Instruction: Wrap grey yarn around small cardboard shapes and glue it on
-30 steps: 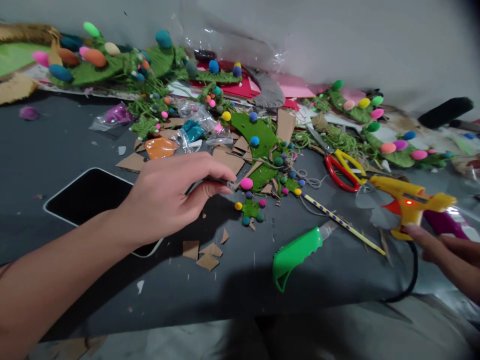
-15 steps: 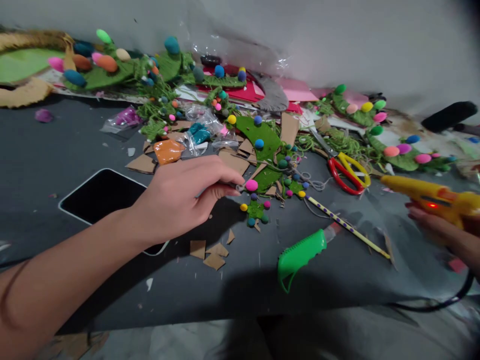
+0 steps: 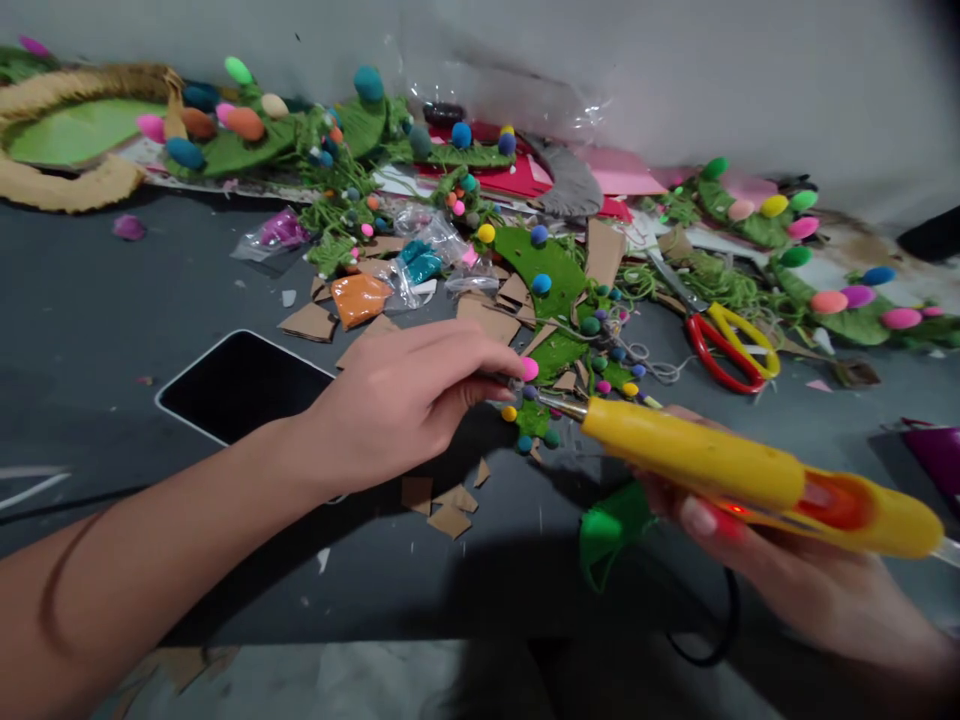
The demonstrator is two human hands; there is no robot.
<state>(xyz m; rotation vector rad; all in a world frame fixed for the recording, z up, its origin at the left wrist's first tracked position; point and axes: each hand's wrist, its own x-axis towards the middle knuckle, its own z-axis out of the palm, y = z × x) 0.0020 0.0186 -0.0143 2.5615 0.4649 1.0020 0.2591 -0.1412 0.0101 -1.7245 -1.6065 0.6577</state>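
Note:
My left hand (image 3: 409,400) pinches something small at the fingertips, with a bright pink ball (image 3: 529,369) just beyond them. What joins the ball to my fingers is too small to make out. My right hand (image 3: 772,570) is wrapped round a yellow hot glue gun (image 3: 690,450) with a red light glowing on its side. The gun's metal nozzle points left, close by my left fingertips. Below the ball lies a small green piece (image 3: 534,415) edged with coloured balls. Under the gun a green-handled tool (image 3: 607,530) is partly hidden.
A phone (image 3: 232,385) lies by my left forearm. Scissors (image 3: 727,350) with red and yellow handles rest at right. Cardboard scraps (image 3: 450,510), little bags with an orange packet (image 3: 360,298), and green ball-trimmed pieces (image 3: 540,265) spread toward the wall. The table's front edge runs below.
My right hand has brought the glue gun leftward from the right edge, its nozzle now at my left fingertips. The left hand keeps its pinch. The view has shifted slightly left.

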